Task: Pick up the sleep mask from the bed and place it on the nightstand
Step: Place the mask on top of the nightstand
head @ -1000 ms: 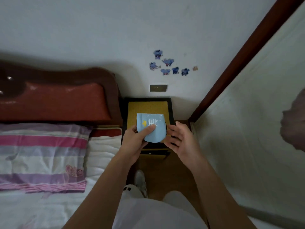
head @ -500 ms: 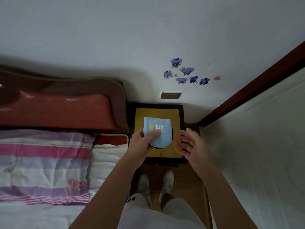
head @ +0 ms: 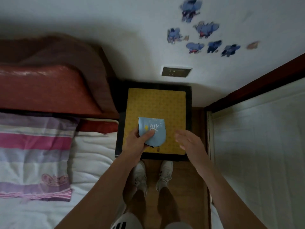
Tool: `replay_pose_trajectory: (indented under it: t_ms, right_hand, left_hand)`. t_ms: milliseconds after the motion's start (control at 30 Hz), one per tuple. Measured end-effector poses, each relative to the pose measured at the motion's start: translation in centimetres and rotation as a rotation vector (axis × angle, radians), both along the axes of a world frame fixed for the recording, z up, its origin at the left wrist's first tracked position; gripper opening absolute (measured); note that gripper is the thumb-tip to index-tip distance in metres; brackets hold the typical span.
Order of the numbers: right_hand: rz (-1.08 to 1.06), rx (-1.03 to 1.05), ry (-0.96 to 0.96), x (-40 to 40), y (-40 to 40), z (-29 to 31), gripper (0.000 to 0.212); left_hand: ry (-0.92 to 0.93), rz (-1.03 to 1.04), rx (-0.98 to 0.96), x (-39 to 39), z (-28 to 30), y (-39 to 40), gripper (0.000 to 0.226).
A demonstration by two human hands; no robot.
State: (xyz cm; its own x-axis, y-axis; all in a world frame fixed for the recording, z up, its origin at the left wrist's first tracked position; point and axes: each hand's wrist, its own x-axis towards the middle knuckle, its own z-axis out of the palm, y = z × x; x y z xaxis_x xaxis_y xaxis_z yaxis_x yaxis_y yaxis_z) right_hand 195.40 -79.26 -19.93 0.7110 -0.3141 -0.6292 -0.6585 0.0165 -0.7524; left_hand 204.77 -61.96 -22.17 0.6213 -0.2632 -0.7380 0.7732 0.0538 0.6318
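Holding the sleep mask (head: 152,131) lower now, over the nightstand (head: 156,103).

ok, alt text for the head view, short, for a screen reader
The left hand holds a light blue sleep mask over the nightstand, while the right hand hovers open beside it. A bed with a striped pillow lies to the left.

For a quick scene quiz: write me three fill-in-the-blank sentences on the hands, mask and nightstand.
1. The sleep mask is held by the ____ hand.
2. The right hand is open and holds ____.
3. The mask is over the nightstand, whose top is ____ in colour.

Missing words: left; nothing; yellow
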Motion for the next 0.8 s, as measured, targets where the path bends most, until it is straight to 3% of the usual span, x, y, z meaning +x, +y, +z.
replay_pose_trajectory:
  t_ms: [133,233,333,567,800]
  right_hand:
    - [0.281,-0.298,0.021,-1.7,-1.1,-4.8,0.048]
    - [0.52,-0.521,-0.007,-2.4,-1.3,-7.9,0.053]
    - [0.616,-0.684,-0.059,-3.1,-1.2,-10.8,0.054]
    - [0.744,-0.895,-0.059,-3.9,-1.0,-15.0,0.069]
    - [0.808,-0.926,-0.008,-4.6,-0.8,-16.1,0.07]
  left_hand:
    - [-0.012,-0.035,0.174,-0.4,-4.6,-1.1,0.022]
    - [-0.014,-0.05,0.289,-0.2,-7.4,-1.9,0.019]
    - [-0.039,-0.108,0.432,0.0,-9.7,-2.5,0.02]
    - [-0.21,-0.209,0.649,0.3,-12.1,-3.1,0.028]
    - [-0.403,-0.323,0.794,-0.2,-12.4,-3.1,0.036]
